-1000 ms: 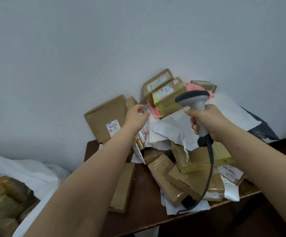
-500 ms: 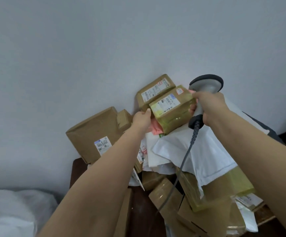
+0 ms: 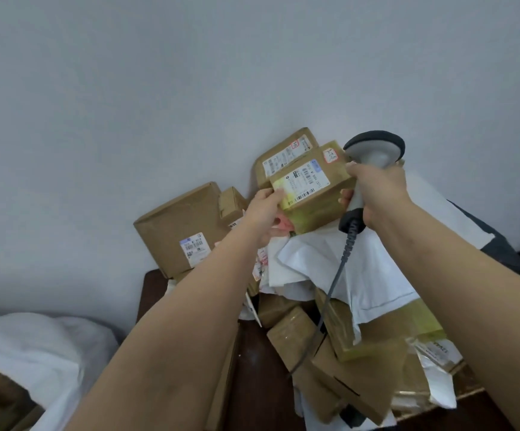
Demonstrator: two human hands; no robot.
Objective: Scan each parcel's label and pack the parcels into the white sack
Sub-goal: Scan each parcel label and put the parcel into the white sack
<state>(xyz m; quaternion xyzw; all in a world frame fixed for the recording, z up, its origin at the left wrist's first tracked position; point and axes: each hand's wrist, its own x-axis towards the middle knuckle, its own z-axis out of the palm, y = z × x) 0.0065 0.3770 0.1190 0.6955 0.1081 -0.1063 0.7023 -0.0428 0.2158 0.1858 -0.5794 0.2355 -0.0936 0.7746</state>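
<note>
The small brown taped cardboard parcel point(image 3: 313, 189) looks light and stiff, so the left hand point(image 3: 264, 209) grips its corner while the right hand point(image 3: 376, 194), curled around the grey handheld scanner point(image 3: 373, 154), steadies its other side

Your box point(image 3: 314, 194) is tan kraft with yellowish tape, a white label point(image 3: 303, 185) striped with black barcodes, and a red-edged sticker point(image 3: 333, 156). Your scanner point(image 3: 373, 154) is pale grey, its head rimmed dark, its cable point(image 3: 330, 293) grey. Under them lie white mailers point(image 3: 330, 259), with a white sack point(image 3: 34, 349) at the left edge on the dark brown table point(image 3: 258, 368).
</note>
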